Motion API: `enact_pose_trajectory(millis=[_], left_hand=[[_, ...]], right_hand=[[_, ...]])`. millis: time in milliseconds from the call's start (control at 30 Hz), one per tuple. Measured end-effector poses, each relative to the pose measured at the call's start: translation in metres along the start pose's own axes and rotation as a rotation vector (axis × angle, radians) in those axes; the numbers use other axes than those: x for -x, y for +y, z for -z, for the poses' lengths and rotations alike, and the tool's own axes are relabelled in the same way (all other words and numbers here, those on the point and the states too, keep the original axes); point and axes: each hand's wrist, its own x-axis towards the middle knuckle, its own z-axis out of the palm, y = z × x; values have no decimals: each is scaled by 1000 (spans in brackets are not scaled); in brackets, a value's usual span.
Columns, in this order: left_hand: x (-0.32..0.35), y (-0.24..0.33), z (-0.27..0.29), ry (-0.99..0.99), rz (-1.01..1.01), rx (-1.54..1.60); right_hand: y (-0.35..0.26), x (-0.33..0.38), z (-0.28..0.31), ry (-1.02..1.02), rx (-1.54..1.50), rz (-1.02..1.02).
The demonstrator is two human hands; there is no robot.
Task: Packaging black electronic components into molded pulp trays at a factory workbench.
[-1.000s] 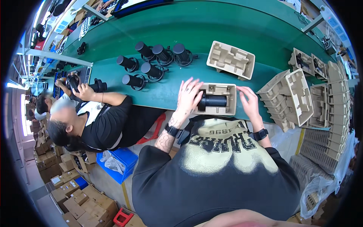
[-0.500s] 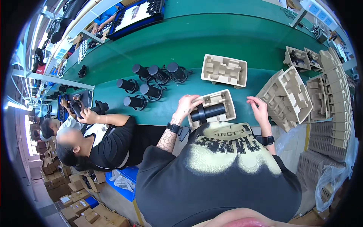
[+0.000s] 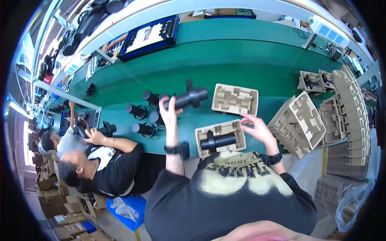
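Single head-worn fisheye view, looks steeply down from above wearer's torso, faces across green conveyor bench (image 3: 241,60) filling upper frame. Hands close at centre. Edges bend toward dark rim.

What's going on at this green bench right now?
A person at the green table lifts a black cylindrical device in the left hand while the right hand rests on a moulded pulp tray that holds another black device. An empty pulp tray lies just beyond, more black devices stand to the left, and stacked trays sit to the right. A co-worker handles a similar device alongside.
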Motion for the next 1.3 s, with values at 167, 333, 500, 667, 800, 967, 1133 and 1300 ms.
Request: enact_pose_trajectory(millis=[167, 333, 500, 667, 800, 967, 1133, 1300], left_hand=[[112, -74, -48, -616, 444, 813], [85, -112, -4, -683, -333, -679], [90, -56, 28, -356, 219, -335], [116, -60, 1, -80, -660, -989], [115, -96, 10, -191, -178, -932], [115, -117, 60, -320, 18, -1083], [127, -87, 93, 185, 64, -1174], [118, -76, 78, 296, -622, -1209]], right_hand=[[-55, -18, -41, 67, -212, 320], [-55, -41, -29, -242, 282, 279], [5, -80, 11, 172, 277, 133], [54, -95, 3, -24, 752, 67], [57, -112, -28, 196, 790, -23], [55, -86, -58, 83, 531, 138], [69, -74, -54, 113, 665, 256], [68, -41, -50, -27, 569, 156]])
